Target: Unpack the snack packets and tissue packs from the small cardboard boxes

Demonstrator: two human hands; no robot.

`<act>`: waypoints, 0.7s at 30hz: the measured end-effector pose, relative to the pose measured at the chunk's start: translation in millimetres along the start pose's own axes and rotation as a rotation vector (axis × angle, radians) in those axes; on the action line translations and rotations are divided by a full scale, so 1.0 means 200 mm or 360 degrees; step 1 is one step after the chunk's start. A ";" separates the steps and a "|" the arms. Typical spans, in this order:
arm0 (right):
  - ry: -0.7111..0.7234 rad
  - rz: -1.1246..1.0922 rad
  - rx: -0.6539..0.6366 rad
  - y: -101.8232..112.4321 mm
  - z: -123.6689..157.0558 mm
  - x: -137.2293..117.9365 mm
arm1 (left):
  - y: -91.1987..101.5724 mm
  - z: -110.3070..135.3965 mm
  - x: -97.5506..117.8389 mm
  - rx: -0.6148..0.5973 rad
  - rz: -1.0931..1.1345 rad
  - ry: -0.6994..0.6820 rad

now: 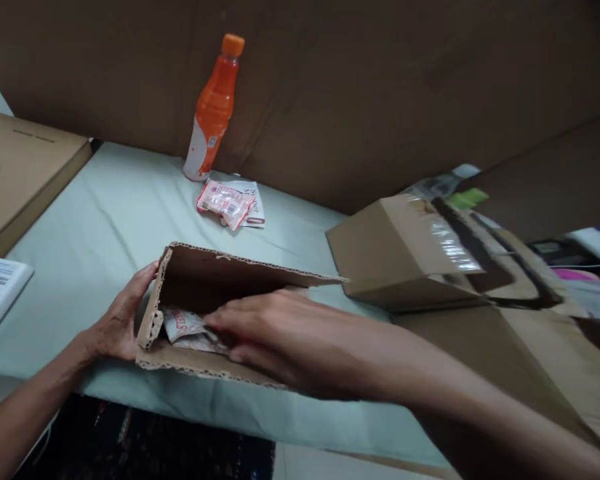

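Brown cardboard's in our grip, our left hand clasping the left end of the open box over pale green cloth, our right hand inside, fingers right at the printed packet lying within, though whether they're grasping it we can't tell

On the packet inside the cardboard box I was holding, I could read red letters ending in "EELS". The white leaflet said "Super", with an "M" beside it. The pink packet bore a barcode; the blue print on the white carton was too blurred for me.
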State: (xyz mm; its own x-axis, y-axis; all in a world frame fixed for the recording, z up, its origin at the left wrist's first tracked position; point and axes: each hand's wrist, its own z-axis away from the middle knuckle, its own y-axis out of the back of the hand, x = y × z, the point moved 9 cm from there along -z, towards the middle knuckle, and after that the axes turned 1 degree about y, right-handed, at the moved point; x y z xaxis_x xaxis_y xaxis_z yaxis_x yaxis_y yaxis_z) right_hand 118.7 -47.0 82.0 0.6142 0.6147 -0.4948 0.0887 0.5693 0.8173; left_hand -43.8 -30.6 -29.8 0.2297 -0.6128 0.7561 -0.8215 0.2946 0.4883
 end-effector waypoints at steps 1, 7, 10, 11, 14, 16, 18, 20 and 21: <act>-0.0082 0.0078 -0.0125 -0.06 -0.04 0.03 | 0.00 0.00 0.00 0.0002 -0.0020 0.0002; -0.0121 0.0296 -0.0334 -0.24 -0.25 0.09 | 0.01 0.02 0.01 0.0009 -0.0093 0.0007; -0.0084 0.0274 -0.0165 -0.23 -0.26 0.09 | 0.02 0.02 0.00 0.0029 -0.0054 0.0013; -0.0072 0.0215 -0.0107 -0.21 -0.25 0.10 | 0.02 0.02 0.00 0.0033 -0.0036 0.0016; 0.0086 -0.0121 0.0156 -0.08 -0.15 0.08 | 0.01 0.03 -0.01 0.0053 -0.0014 0.0057; 0.0218 -0.0373 0.0481 0.10 -0.02 0.07 | 0.01 0.04 -0.03 0.0115 -0.0005 0.0109; 0.0258 -0.0528 0.0955 0.33 0.14 0.10 | 0.00 0.04 -0.03 0.0167 -0.0016 0.0113; 0.0202 -0.0573 0.1483 0.55 0.29 0.18 | -0.01 0.03 -0.01 0.0160 -0.0048 0.0063; 0.0153 -0.0559 0.1702 0.63 0.34 0.23 | -0.01 0.03 0.00 0.0152 -0.0067 0.0040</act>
State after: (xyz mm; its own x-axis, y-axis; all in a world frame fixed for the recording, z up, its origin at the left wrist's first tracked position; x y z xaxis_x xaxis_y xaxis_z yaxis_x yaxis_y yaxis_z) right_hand 212.1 15.9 182.5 0.3640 0.5785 -0.7300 0.8987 -0.0121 0.4385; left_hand -45.2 -35.8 -32.6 0.2768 -0.6042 0.7472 -0.8567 0.1970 0.4767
